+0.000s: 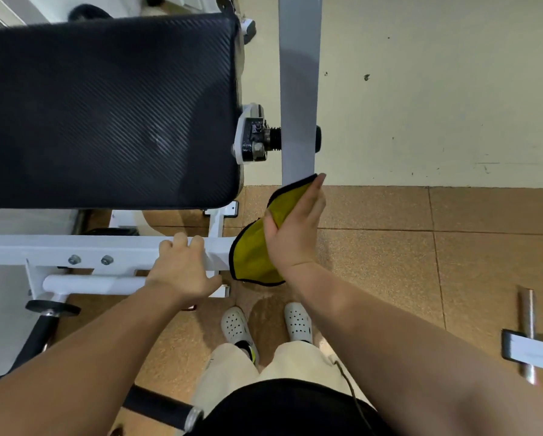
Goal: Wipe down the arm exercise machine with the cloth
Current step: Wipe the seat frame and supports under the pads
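while the right grip [295, 228] is clamped on the yellow cloth [254, 259], thumb pinching it and fingers pressing its top edge to the lower end of the grey lever bar [298, 89] at centre frame, the left grip [182, 265] is curled over the white frame beam [91, 250] at lower left. much of the cloth hangs loose below the hand, so it could slip from the pinch or snag on the bolted pivot [254, 136] beside the black pad [106, 105]. pushed hard, the bar may swing away.
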